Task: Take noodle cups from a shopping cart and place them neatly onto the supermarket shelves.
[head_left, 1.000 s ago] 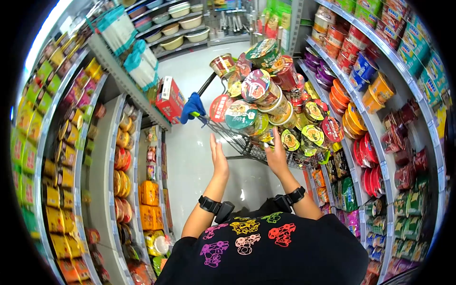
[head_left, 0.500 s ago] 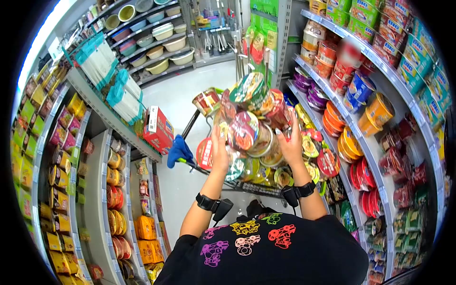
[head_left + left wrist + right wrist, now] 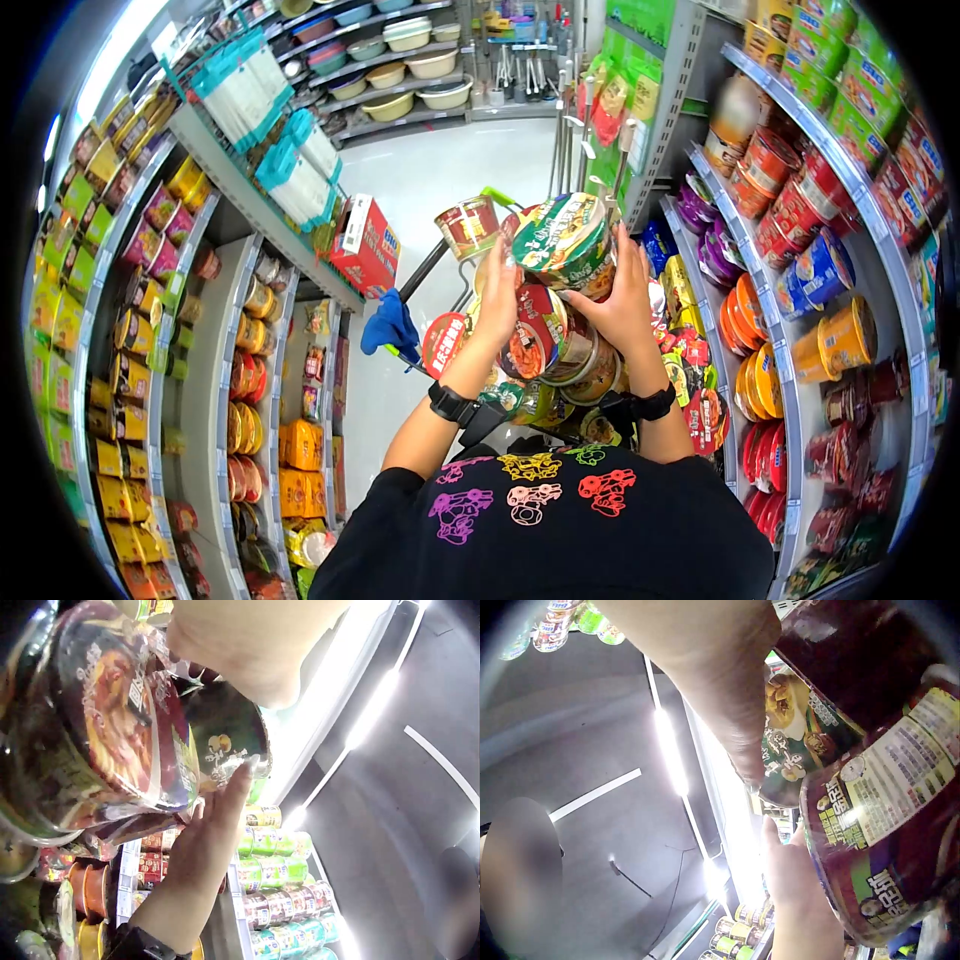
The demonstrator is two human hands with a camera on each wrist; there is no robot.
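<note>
A green-lidded noodle bowl point(image 3: 565, 238) tops the pile in the shopping cart, with both hands around it. My left hand point(image 3: 497, 300) lies along its left side, and my right hand point(image 3: 622, 300) curves against its right side, thumb toward the front. Just below sits a dark red bowl point(image 3: 535, 335), also shown large in the left wrist view point(image 3: 120, 712). In the right wrist view the green bowl point(image 3: 795, 739) shows beneath my hand, beside a dark red bowl point(image 3: 877, 840). More bowls are stacked underneath, partly hidden by my arms.
Shelves of bowl noodles point(image 3: 830, 340) stand close on the right, others point(image 3: 130, 370) on the left. A red box point(image 3: 366, 245) and a blue cloth point(image 3: 390, 322) are left of the cart. Basins point(image 3: 388, 106) and long poles stand beyond the floor point(image 3: 440, 165).
Both hands have moved from in front of the cart, past the sides of the pile, up to the topmost green bowl. The cart and shelves have shifted in view.
</note>
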